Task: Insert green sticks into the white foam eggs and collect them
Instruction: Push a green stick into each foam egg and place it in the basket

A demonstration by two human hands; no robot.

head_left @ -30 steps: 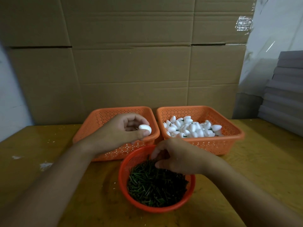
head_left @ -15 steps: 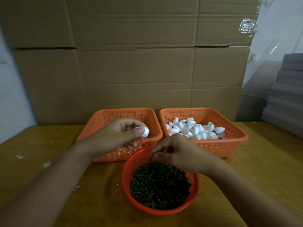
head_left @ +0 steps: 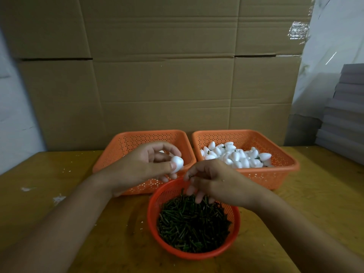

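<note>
head view: my left hand (head_left: 145, 164) is raised over the front edge of the left basket (head_left: 126, 142), palm turned inward, thumb and fingers (head_left: 173, 165) curled round one white foam egg (head_left: 177, 164) so its blunt end faces the other hand. my right hand (head_left: 212, 182) hangs over the far rim of the round basket (head_left: 155, 217), wrist bent down, thumb and forefinger pinched narrow on what looks like a single green stick (head_left: 189, 176); it is tiny and dark there, so i cannot be sure how much of it pokes out. the other fingers trail loosely above the pile of green sticks (head_left: 193, 227). stick and egg are near each other but not yet touching.

i judge the egg to be almost weightless and easily dented, so it wants a light hold round its widest part, leaving one end bare for the stick. the stick looks thin and stiff, apt to slip or tilt, so i would pinch it close to the leading end and push straight along the egg's long axis.

the right basket (head_left: 275, 146) holds a heap of white eggs (head_left: 236, 156), a few showing green bits. all three baskets stand on the yellow table (head_left: 49, 194), with cardboard (head_left: 167, 75) behind.
</note>
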